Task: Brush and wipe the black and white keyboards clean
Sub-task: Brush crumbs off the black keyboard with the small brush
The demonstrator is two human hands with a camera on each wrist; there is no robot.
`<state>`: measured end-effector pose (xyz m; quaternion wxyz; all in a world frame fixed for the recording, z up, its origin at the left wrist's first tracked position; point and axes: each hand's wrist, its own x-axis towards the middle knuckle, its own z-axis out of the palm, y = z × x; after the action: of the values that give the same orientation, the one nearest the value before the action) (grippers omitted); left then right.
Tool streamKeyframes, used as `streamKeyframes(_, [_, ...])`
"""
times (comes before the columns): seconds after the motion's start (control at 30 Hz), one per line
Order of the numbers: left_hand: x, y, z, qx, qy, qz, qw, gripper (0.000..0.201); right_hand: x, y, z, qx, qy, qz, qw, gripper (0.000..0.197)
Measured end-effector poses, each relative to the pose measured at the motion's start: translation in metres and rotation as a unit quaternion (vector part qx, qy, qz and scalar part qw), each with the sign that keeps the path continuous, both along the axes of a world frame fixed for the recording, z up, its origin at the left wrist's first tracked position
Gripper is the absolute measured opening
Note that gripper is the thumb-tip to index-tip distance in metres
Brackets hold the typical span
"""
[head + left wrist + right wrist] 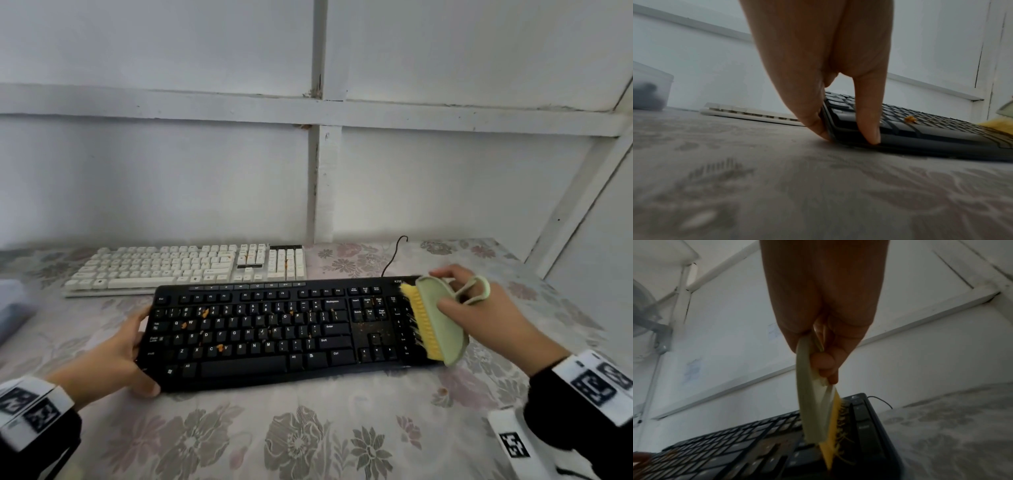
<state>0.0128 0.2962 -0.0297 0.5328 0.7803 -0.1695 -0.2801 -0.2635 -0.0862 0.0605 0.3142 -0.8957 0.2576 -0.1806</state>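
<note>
Both hands busy: left hand [113, 356] steadies black keyboard [274, 329], right hand [479, 308] grips brush [435, 325]; crumbs [205, 312] could scatter onto the desk [308, 428].

White panelled wall [154, 178], floral tablecloth [308, 428]

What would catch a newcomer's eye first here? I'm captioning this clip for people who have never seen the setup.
Probably the green brush with yellow bristles, gripped by the right hand and set on the number pad at the right end of the black keyboard. Next, the orange crumbs scattered over its letter keys, while the left hand holds its left edge. The white keyboard lies behind it on the floral cloth.
</note>
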Motion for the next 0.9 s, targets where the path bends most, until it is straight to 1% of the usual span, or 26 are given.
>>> streamKeyframes(0.07, [0.001, 0.000, -0.001, 0.001, -0.002, -0.001, 1.000, 0.133, -0.010, 0.005, -0.001, 0.018, 0.005, 0.009, 1.000, 0.029])
streamKeyframes(0.17, [0.002, 0.000, -0.002, -0.003, -0.002, 0.002, 1.000, 0.131, -0.017, 0.004, 0.008, 0.047, 0.015, 0.017, 0.999, 0.029])
streamKeyframes(0.33, [0.003, 0.000, -0.004, 0.005, -0.014, 0.002, 1.000, 0.124, 0.003, -0.013, 0.026, 0.035, -0.069, -0.019, 0.997, 0.032])
streamKeyframes(0.47, [0.000, 0.000, -0.001, -0.009, -0.018, 0.000, 1.000, 0.117, 0.025, -0.019, 0.025, 0.028, -0.081, -0.033, 0.996, 0.035])
streamKeyframes(0.53, [-0.001, 0.000, 0.000, -0.009, -0.019, -0.002, 1.000, 0.120, 0.024, -0.017, 0.018, 0.035, -0.068, -0.031, 0.997, 0.035])
streamKeyframes(0.67, [0.001, 0.001, -0.002, 0.001, -0.020, -0.008, 1.000, 0.128, -0.001, -0.004, 0.004, 0.017, -0.005, -0.016, 1.000, 0.029])
streamKeyframes(0.77, [0.001, 0.001, -0.002, 0.002, -0.017, -0.004, 1.000, 0.126, -0.019, 0.001, 0.004, 0.056, 0.015, 0.007, 0.998, 0.027])
streamKeyframes(0.83, [0.000, 0.001, -0.001, 0.003, -0.015, -0.006, 1.000, 0.127, -0.022, -0.001, 0.010, 0.066, 0.005, 0.004, 0.998, 0.028])
streamKeyframes(0.9, [-0.001, 0.001, 0.000, 0.004, -0.012, -0.007, 1.000, 0.129, -0.016, -0.006, 0.017, 0.066, -0.032, -0.011, 0.997, 0.028])
